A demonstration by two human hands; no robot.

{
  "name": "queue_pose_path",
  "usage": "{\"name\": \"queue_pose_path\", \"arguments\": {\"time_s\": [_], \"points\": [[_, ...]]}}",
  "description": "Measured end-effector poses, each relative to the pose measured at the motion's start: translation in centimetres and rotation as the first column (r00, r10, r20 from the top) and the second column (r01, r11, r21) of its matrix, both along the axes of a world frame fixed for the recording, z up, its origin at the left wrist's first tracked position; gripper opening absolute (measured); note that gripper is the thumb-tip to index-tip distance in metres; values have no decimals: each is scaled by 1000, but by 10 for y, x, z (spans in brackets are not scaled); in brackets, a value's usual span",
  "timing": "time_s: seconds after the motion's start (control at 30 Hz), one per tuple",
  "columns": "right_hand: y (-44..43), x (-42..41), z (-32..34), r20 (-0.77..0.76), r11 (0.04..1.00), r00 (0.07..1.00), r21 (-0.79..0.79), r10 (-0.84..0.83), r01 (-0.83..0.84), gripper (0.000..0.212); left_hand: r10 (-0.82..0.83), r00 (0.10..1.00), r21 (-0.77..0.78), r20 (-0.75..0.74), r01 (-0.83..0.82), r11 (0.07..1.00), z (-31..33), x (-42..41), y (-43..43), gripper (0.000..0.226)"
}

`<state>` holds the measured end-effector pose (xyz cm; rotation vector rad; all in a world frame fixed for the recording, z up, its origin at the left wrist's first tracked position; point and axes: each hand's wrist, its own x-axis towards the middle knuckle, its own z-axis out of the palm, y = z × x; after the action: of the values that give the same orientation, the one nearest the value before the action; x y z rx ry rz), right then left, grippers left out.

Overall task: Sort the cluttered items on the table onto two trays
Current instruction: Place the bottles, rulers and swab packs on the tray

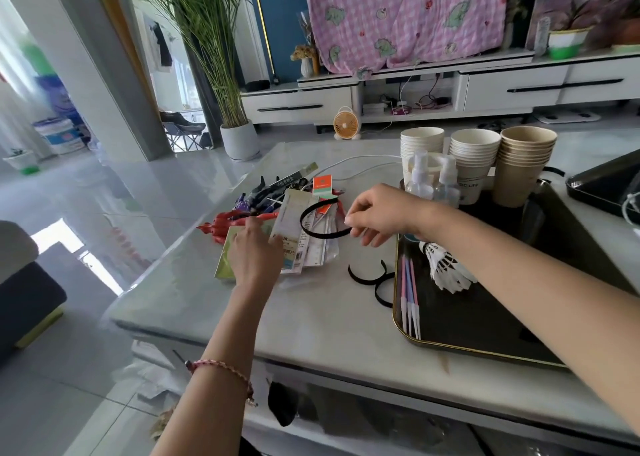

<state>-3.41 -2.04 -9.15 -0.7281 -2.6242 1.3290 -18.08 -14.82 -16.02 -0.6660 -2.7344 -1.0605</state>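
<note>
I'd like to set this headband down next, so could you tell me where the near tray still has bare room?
The black tray is bare in its near middle, between the pastel sticks and the right forearm. Its far end is crowded with paper cup stacks and spray bottles; a shuttlecock sits mid-tray.

Home living room; TV cabinet (381, 99), houseplant (207, 40)

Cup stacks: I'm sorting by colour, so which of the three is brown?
The rightmost stack; it is kraft brown, while the left stack and middle stack are white.
</note>
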Motion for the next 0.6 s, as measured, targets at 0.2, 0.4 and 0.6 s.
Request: {"name": "queue_pose_path", "arguments": {"time_s": [0.2,0.4,0.6], "points": [[3,-4,-11,35,1000,999,-26,-12,12,11,-22,997,-103,76,30,994,-9,-3,10,33],[6,-5,-12,30,1000,1000,-20,-5,6,12,80,997,14,-11,-80,997,12,16,10,26],[2,2,3,-78,977,996,-205,35,-50,28,119,983,446,-139,-45,894,39,60,2,19]]}}
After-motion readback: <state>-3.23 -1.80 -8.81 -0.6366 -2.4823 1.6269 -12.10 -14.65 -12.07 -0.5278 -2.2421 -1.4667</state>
